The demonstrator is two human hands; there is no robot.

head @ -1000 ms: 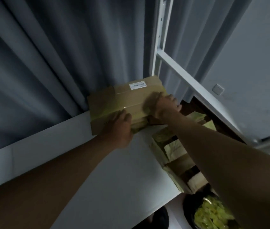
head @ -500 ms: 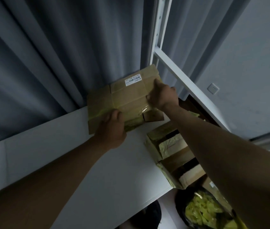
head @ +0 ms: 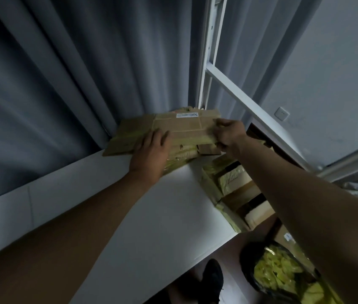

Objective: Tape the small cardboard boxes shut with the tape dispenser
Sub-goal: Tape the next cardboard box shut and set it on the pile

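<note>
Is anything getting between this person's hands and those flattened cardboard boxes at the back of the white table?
Nothing visible does. The left hand rests flat on the flattened cardboard boxes, and the right hand grips their right edge. Both touch the cardboard directly. No tape dispenser shows in this view.

We see the left hand (head: 151, 156) pressing flat on a flattened cardboard box (head: 173, 130) at the white table (head: 151, 216) edge — the right hand (head: 228, 133) pinches its far end.

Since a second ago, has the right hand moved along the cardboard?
Yes. The right hand has shifted from the cardboard's middle out to its right edge, toward the white frame.
</note>
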